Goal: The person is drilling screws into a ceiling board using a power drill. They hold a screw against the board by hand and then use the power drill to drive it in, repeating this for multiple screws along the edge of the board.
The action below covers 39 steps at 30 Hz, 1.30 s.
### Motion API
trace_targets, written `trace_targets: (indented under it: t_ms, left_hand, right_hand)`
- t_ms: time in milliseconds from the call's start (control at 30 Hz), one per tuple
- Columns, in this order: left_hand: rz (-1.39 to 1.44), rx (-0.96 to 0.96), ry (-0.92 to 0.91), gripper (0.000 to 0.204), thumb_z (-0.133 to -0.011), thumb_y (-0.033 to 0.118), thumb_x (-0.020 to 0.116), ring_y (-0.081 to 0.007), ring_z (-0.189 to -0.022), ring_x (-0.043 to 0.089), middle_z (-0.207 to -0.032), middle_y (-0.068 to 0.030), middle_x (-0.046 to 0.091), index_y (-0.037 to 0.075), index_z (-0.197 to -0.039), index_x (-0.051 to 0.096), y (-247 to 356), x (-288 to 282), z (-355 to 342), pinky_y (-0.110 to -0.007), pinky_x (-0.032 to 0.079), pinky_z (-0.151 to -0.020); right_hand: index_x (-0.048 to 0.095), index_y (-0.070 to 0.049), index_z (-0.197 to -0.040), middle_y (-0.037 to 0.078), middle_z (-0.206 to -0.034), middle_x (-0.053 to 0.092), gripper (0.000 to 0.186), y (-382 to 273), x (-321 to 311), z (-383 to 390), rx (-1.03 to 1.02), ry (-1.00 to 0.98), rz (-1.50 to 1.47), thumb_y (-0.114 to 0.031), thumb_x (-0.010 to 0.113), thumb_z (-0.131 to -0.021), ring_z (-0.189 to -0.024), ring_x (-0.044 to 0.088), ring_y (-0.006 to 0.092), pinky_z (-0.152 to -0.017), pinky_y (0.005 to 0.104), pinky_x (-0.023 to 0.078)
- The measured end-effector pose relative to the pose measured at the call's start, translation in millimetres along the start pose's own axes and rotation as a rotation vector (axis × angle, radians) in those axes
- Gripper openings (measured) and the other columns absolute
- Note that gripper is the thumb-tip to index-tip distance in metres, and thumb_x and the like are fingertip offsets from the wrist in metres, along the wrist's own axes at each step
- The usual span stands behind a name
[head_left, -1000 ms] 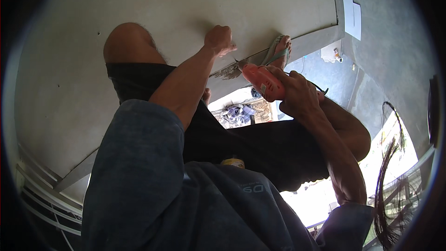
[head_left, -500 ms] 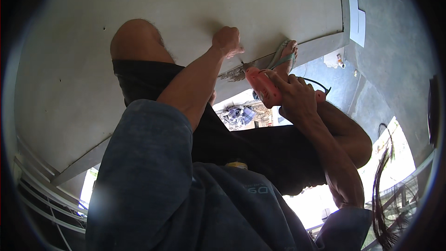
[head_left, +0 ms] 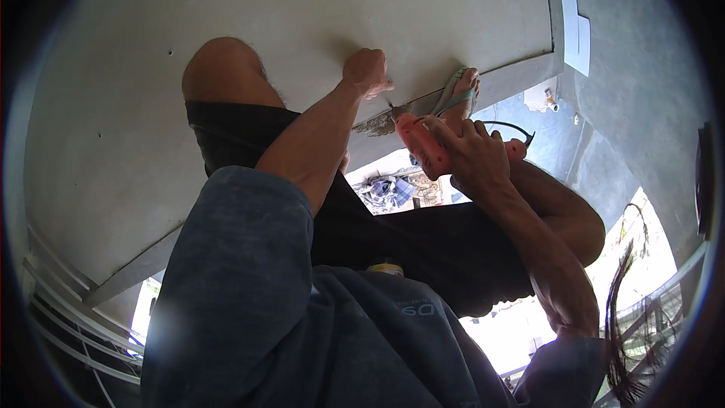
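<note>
An orange-red corded power drill (head_left: 419, 143) is gripped in my right hand (head_left: 476, 155), its bit pointing up and left at the board edge, beside a rough dark patch (head_left: 371, 127). My left hand (head_left: 365, 72) is closed just beyond the bit's tip, low over the pale board (head_left: 294, 0); what its fingertips hold, if anything, is too small to make out. My sandalled foot (head_left: 462, 91) rests on the board's edge just beyond the drill, and my bent knee (head_left: 223, 72) is at the left.
Beyond the board edge a bundle of checked cloth (head_left: 384, 191) lies on a lower level. White railings (head_left: 60, 295) run at the lower left. A white sheet (head_left: 575, 30) and a small pipe fitting (head_left: 551, 102) show at the right, along a grey surface (head_left: 627, 83).
Compared with a second ago, both hands and the drill sit slightly right and lower in the picture; the drill stays in my right hand, bit near my left fingertips.
</note>
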<state>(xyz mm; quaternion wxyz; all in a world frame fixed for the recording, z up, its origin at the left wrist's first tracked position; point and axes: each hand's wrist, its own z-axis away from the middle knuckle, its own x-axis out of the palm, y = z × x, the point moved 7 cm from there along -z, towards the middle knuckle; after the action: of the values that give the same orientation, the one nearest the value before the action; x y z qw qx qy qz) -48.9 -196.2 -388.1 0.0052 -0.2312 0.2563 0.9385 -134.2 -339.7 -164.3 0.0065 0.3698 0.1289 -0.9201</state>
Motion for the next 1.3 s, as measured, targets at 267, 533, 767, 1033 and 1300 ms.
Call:
trace_targets:
  t_ms: [267, 533, 767, 1033, 1300]
  left_hand:
    - [-0.017, -0.005, 0.006, 0.036, -0.079, 0.033, 0.080, -0.0225, -0.058, 0.070, -0.053, -0.0067, 0.068, 0.007, -0.056, 0.069, 5.6, -3.7, 2.6, -0.037, 0.060, -0.068]
    - [0.012, -0.014, 0.008, 0.035, -0.077, 0.031, 0.081, -0.0242, -0.060, 0.071, -0.054, -0.0081, 0.068, 0.005, -0.057, 0.070, 3.8, -3.7, 3.9, -0.038, 0.060, -0.070]
    - [0.004, 0.018, 0.004, 0.036, -0.074, 0.035, 0.083, -0.0259, -0.061, 0.071, -0.055, -0.0084, 0.069, 0.006, -0.058, 0.070, -1.0, 0.1, 1.5, -0.040, 0.059, -0.068]
    - [-0.217, 0.171, 0.120, 0.042, -0.067, 0.043, 0.090, -0.0309, -0.076, 0.075, -0.080, -0.0148, 0.076, 0.005, -0.077, 0.077, 43.0, 4.9, 16.6, -0.041, 0.061, -0.072]
    - [-0.357, 0.080, 0.092, 0.041, -0.067, 0.043, 0.090, -0.0336, -0.082, 0.075, -0.084, -0.0162, 0.076, 0.007, -0.083, 0.079, 52.1, 26.6, 20.2, -0.044, 0.061, -0.075]
  right_hand:
    - [0.045, -0.032, -0.149, 0.014, -0.111, 0.065, 0.096, -1.4, -2.6, 1.1, 0.014, 0.006, 0.019, -0.009, 0.088, -0.066, -0.103, 0.069, 0.0337, -0.079, 0.0487, 0.057]
    - [0.045, -0.031, -0.150, 0.009, -0.105, 0.067, 0.099, 11.8, -12.7, 3.1, -0.021, -0.103, -0.161, -0.004, 0.084, -0.064, -0.099, 0.070, 0.0336, -0.080, 0.0457, 0.057]
    - [0.063, -0.024, -0.137, 0.011, -0.102, 0.076, 0.070, 25.0, -85.2, 24.0, -0.042, 0.052, -0.330, -0.006, 0.079, -0.071, -0.094, 0.073, 0.0324, -0.085, 0.0458, 0.056]
    - [0.063, -0.010, -0.136, 0.012, -0.096, 0.075, 0.054, 82.6, -189.5, 83.8, 0.551, 0.461, -0.507, -0.005, 0.067, -0.082, -0.083, 0.071, 0.0285, -0.077, 0.0372, 0.055]
    - [0.062, -0.002, -0.128, 0.006, -0.089, 0.067, 0.057, 158.2, -226.9, 131.5, 0.548, 1.116, -0.751, 0.001, 0.068, -0.071, -0.072, 0.058, 0.0119, -0.067, 0.0318, 0.050]
